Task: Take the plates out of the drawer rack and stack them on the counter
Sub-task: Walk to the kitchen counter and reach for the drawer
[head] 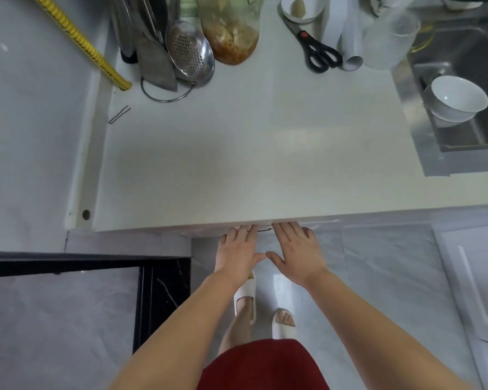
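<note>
Now both hands reach under the surface (237, 164) edge: left hand (238, 250) and right hand (296, 253) side by side, fingertips tucked beneath the lip, presumably to pull the drawer. Each grip lies flat, clamped on nothing visible. Plates stay hidden below the surface.

Bare counter (237, 153) centre; clutter along back.
</note>
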`<action>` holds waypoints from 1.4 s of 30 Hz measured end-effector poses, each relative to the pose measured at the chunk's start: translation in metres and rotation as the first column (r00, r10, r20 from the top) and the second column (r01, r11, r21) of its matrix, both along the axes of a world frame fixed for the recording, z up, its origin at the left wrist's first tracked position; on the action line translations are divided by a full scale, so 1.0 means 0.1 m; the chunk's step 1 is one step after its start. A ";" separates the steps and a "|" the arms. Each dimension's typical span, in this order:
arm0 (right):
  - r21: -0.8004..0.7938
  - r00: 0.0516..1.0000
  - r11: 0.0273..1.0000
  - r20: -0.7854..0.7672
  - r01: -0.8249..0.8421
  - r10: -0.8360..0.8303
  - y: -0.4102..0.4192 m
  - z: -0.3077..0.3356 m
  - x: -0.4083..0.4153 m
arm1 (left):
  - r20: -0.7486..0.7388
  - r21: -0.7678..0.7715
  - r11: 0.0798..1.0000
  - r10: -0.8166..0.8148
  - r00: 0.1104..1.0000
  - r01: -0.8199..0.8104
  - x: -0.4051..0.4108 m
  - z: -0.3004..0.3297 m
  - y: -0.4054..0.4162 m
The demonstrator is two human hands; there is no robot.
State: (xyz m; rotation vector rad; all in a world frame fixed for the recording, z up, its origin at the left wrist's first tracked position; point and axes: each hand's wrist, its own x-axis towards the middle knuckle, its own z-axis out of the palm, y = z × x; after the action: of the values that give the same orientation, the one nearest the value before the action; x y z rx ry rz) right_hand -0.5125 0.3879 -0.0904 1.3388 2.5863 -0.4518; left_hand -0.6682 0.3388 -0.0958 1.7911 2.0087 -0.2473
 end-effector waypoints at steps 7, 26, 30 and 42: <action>-0.027 0.998 0.999 -0.043 -0.045 0.044 -0.05 0.03 0.09 | -0.024 -0.017 0.998 0.067 0.997 -0.068 0.12 0.04 -0.08; -0.001 0.994 0.998 -0.084 -0.068 0.068 -0.64 0.37 0.61 | -0.100 0.064 0.995 0.081 0.992 -0.075 0.45 0.35 -0.96; -0.132 1.000 0.991 0.012 0.014 -0.013 -0.75 0.33 0.68 | -0.077 -0.002 0.999 0.045 0.996 -0.046 0.39 0.36 -1.03; -0.105 0.979 0.974 -0.020 0.201 -0.205 -1.22 0.36 0.70 | -0.031 -0.009 1.000 -0.003 1.000 0.003 0.45 0.44 -1.21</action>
State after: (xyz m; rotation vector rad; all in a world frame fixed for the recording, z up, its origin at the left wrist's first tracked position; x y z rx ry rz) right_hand -0.4429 0.2657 -0.0547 1.5784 2.4230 -0.6339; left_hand -0.6229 0.2182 -0.0522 1.7955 2.0229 -0.2870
